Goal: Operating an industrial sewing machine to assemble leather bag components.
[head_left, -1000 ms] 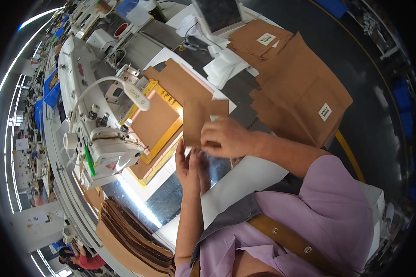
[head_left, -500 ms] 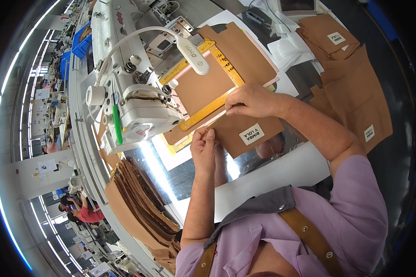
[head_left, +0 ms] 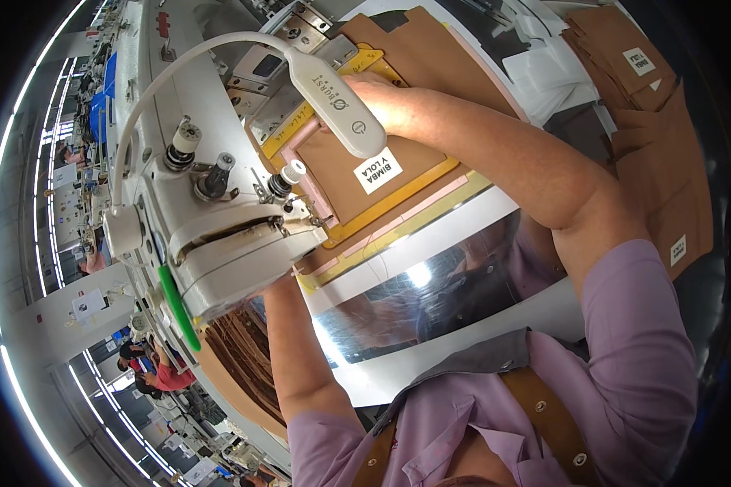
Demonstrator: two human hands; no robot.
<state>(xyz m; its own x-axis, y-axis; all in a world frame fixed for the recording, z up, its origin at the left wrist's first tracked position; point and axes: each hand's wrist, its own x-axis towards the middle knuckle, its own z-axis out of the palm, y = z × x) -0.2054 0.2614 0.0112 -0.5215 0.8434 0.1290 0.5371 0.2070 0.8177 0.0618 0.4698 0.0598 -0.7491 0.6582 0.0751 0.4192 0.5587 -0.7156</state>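
Note:
A brown panel (head_left: 330,166) with a white printed label lies within a yellow clamp frame (head_left: 410,193) beside the white sewing machine head (head_left: 235,264). My right hand (head_left: 386,104) reaches over the far part of this panel, near the frame's far side. The machine's lamp (head_left: 337,101) covers most of that hand's fingers, so their grip does not show. My left forearm (head_left: 296,337) runs up beneath the machine head, which hides the left hand. Loose thread (head_left: 382,253) trails near the frame's front edge.
A stack of brown pieces (head_left: 240,357) stands at the left of my left forearm. More labelled brown panels (head_left: 666,162) lie at the right, beside white sheets (head_left: 552,69). A larger brown piece (head_left: 439,53) extends behind the frame. Other people work far left.
The labelled panel has moved from before the frame to inside it. My right hand has gone farther forward, and my left hand has passed behind the machine head. The view has shifted closer.

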